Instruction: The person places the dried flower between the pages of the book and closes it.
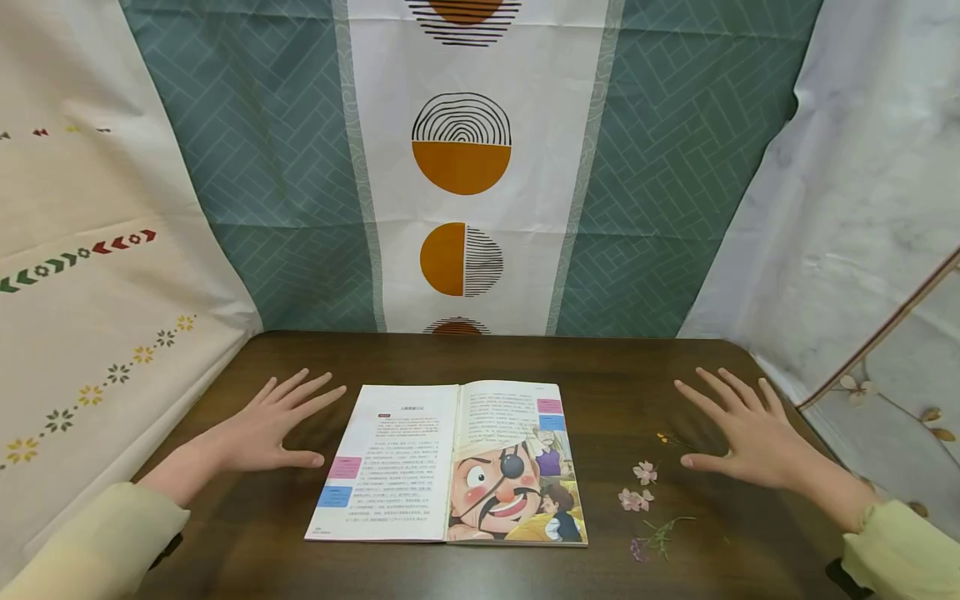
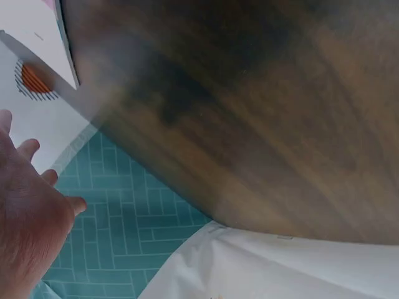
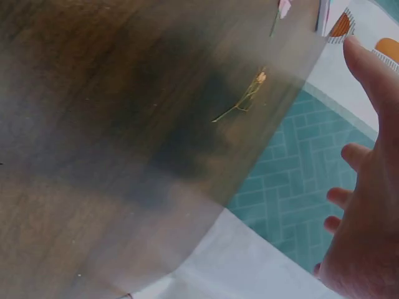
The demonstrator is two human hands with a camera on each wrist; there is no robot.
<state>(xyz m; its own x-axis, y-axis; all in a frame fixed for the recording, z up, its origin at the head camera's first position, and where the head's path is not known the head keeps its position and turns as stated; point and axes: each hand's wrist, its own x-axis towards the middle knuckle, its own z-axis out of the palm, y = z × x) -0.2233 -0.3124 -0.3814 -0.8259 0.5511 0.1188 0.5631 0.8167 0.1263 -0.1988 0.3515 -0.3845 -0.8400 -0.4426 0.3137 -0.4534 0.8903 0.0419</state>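
An open book [image 1: 405,467] lies on the dark wooden table, text on its left page and a cartoon pirate with an eye patch on its right. My left hand [image 1: 262,429] is spread with nothing in it, just left of the book. On the other side, my right hand [image 1: 753,437] also has its fingers spread and holds nothing. Between it and the book lie small pressed flowers: a yellow sprig [image 1: 667,439], a pink blossom [image 1: 645,472], a pink cluster [image 1: 636,500] and a purple flower [image 1: 640,548] beside a green stem [image 1: 662,535]. In the right wrist view the yellow sprig [image 3: 246,98] shows its thin branched stem.
Behind the table's far edge hangs a teal and white curtain [image 1: 465,208] with orange and black circles. Pale patterned cloth [image 1: 90,317] hangs at the left, and a marbled white cloth [image 1: 862,208] at the right. The brown tabletop [image 1: 495,358] runs between them.
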